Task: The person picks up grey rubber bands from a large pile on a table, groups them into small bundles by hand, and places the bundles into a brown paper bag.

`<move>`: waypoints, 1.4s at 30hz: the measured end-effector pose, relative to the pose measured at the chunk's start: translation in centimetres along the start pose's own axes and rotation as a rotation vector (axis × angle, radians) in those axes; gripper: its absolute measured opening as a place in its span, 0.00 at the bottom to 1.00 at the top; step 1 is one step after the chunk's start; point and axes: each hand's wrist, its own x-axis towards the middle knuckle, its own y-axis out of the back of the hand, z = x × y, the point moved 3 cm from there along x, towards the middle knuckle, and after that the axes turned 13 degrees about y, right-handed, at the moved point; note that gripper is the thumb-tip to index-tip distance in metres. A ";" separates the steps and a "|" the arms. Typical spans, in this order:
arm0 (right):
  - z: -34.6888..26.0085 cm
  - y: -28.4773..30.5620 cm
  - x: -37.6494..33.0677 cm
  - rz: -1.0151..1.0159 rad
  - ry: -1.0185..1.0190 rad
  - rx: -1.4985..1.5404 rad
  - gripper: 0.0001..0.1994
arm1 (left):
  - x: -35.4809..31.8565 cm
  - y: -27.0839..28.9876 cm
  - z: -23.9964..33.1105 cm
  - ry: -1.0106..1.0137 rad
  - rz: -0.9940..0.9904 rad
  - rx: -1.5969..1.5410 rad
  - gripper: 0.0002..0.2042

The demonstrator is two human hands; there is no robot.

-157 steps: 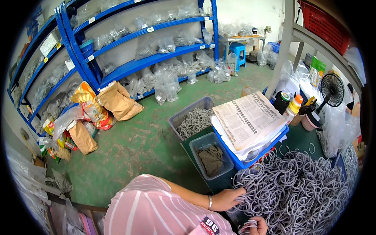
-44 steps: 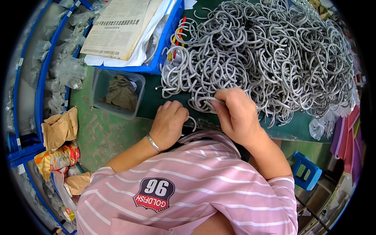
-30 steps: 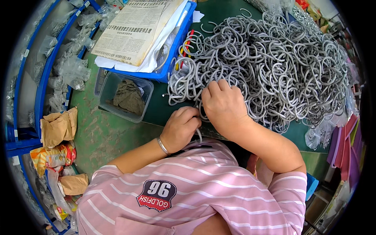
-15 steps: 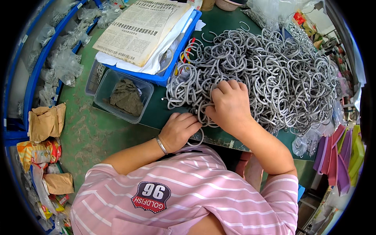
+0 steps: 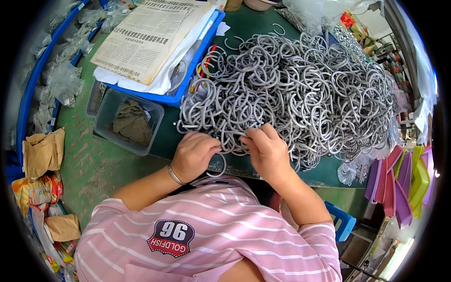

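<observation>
Open rings, grey, many: heaped in a tangled pile (image 5: 305, 89) just beyond your hands and off to the right, on the dark green table (image 5: 323, 176).

Left hand (image 5: 195, 154): fingers curled in, pinching one curved ring (image 5: 224, 165), which hangs below your fingertips toward your shirt (image 5: 211, 216).

Right hand (image 5: 268, 149): thumb and fingers drawn together at the pile's near edge, just beside your left; a grey curve meets the fingertips, but whether you grip it cannot be told.

Handling, by judgement: each ring likely light, fairly stiff, perhaps a little springy; not fragile. Smooth-looking surface, so possibly slippery. Chief nuisance is snagging, since the open ends look ready to hook neighbours.

Hold: take a ring near one free end, between your thumb and forefinger; slide it along its curve rather than tugging straight.

Beside your left hand: clear tub (image 5: 104, 124) with a dark cloth (image 5: 132, 123); beyond it, blue crate (image 5: 176, 99) topped with newspaper (image 5: 145, 44).
</observation>
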 end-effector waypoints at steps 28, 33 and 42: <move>0.6 1.1 2.4 -0.109 -0.071 0.100 0.06 | -3.9 -0.4 -0.3 -0.205 -0.452 0.173 0.14; -1.1 1.1 2.3 -0.262 0.017 -0.080 0.04 | -4.0 0.6 -0.1 -0.174 -0.208 -0.002 0.07; -1.0 -0.6 0.9 0.100 -0.099 0.158 0.07 | 0.4 4.1 1.6 0.436 0.007 -0.722 0.06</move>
